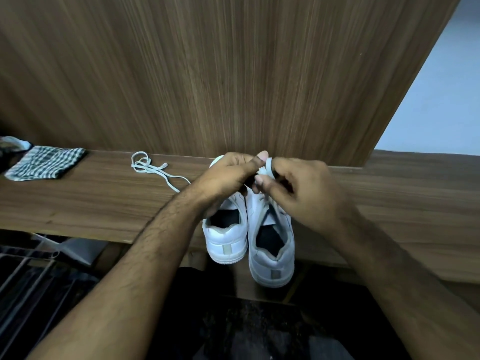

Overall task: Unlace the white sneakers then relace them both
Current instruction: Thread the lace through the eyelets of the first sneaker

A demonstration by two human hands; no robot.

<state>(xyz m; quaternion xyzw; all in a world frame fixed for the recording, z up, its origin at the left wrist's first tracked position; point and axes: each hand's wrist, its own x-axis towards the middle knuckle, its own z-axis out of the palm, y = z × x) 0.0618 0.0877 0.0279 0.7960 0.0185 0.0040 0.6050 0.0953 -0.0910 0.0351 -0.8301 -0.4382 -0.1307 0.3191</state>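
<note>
White leather sneakers stand side by side, heels toward the viewer, on the near edge of the long brown wood-grain shelf: the left sneaker sits a little farther back, while the right sneaker overhangs the near edge. One flat white shoelace lies loose in a tangle on the shelf, to the left of the shoes and apart from them, so at least one shoe appears already unlaced. Above the toes, the left hand and the right hand meet, fingers curled and pinching a small bunch of a second white lace between them. Whether that lace is still threaded through any eyelets is hidden by the hands. By this showing, unlacing looks finished or nearly so, and relacing of both shoes is left to do. A folded green-and-white checked cloth rests at the far left of the shelf.
</note>
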